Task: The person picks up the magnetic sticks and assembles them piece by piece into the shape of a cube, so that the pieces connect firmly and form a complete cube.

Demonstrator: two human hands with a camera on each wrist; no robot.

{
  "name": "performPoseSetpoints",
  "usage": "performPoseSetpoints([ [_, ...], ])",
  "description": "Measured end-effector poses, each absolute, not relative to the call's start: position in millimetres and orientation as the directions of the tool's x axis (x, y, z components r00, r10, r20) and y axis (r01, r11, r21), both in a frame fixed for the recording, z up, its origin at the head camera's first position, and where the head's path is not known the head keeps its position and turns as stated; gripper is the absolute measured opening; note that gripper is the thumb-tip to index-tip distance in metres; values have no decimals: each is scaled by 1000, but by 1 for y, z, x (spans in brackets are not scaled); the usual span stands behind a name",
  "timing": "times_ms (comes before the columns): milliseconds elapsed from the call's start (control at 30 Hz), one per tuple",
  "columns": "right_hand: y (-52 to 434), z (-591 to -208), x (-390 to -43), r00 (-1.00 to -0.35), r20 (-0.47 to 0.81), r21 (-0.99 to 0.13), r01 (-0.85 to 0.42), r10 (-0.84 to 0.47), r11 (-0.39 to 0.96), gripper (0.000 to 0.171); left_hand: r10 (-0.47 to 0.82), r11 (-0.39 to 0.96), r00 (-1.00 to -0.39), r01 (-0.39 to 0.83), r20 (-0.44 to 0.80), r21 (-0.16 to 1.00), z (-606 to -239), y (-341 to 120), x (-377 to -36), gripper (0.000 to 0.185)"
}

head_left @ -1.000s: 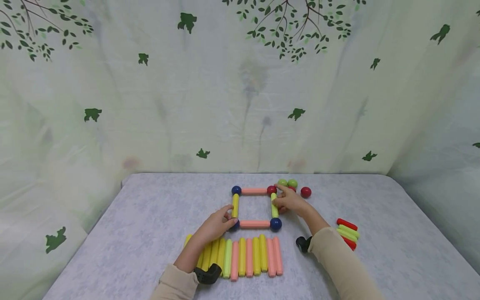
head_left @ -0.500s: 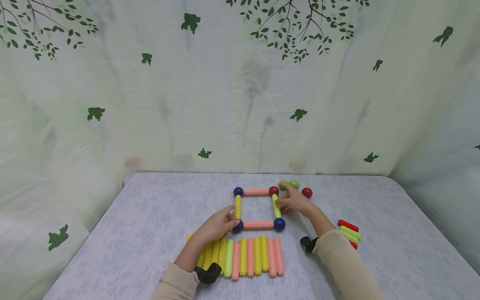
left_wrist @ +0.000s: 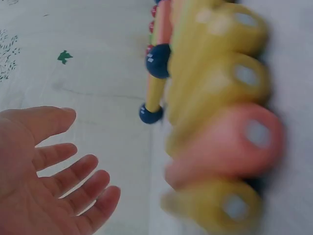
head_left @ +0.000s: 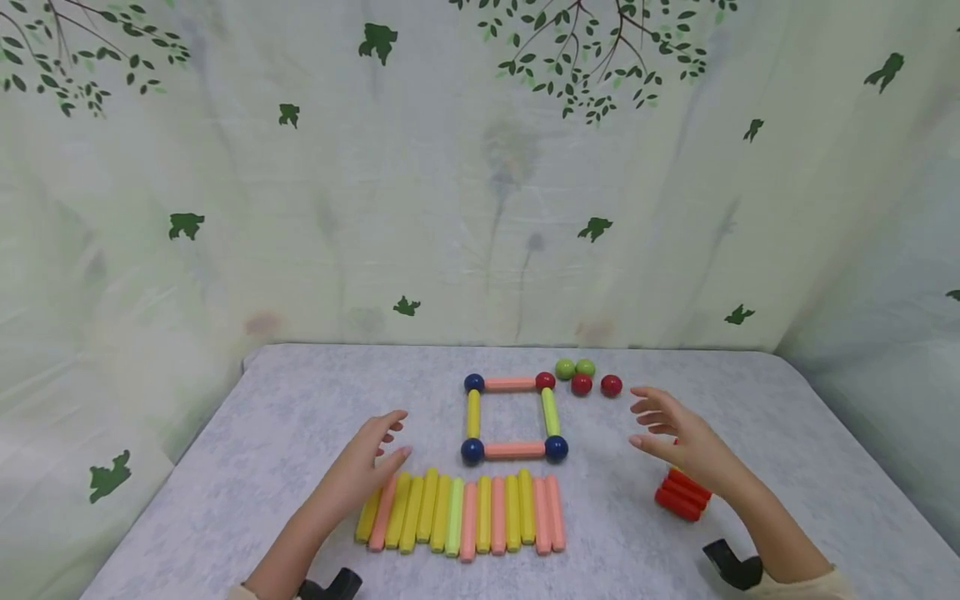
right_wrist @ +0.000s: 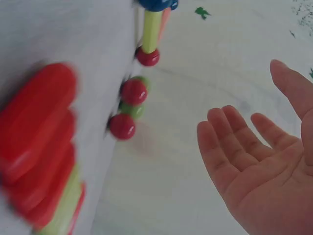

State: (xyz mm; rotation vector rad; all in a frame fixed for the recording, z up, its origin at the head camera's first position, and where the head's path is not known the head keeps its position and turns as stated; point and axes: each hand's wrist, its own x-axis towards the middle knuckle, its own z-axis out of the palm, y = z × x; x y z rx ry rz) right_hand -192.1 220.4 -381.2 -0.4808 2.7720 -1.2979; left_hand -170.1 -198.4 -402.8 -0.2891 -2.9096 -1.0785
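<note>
Your left hand [head_left: 365, 460] hovers spread, holding nothing, over the left end of the stick row [head_left: 465, 512]. Your right hand [head_left: 678, 437] is spread too, empty, above the red stick pile [head_left: 681, 497]. Between them the square frame [head_left: 512, 417] lies flat on the tabletop [head_left: 262, 467]: pink sticks run left-right, yellow and green sticks run front-back, balls at corners. Row sticks point away from you. Loose balls [head_left: 585, 377] sit just right of the frame's far corner.
</note>
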Motion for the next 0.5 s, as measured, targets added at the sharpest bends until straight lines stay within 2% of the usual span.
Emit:
performPoseSetpoints([
  [67,232,-386,-182,-958,65,-743,-233,-278,628,67,163,766,-986,157,48,623,-409,-208,-161,52],
  [233,250,-401,-165,-971,-17,-735,-149,-238,661,62,135,795,-980,18,-148,607,-421,-221,-145,53],
  [367,257,-414,-158,-950,-22,-708,-206,-312,676,50,113,771,-967,-60,-230,634,-425,-224,-141,53],
  [500,258,-420,-157,-916,-53,-634,-276,-397,723,35,93,778,-956,-105,-278,620,-424,-226,-144,50],
])
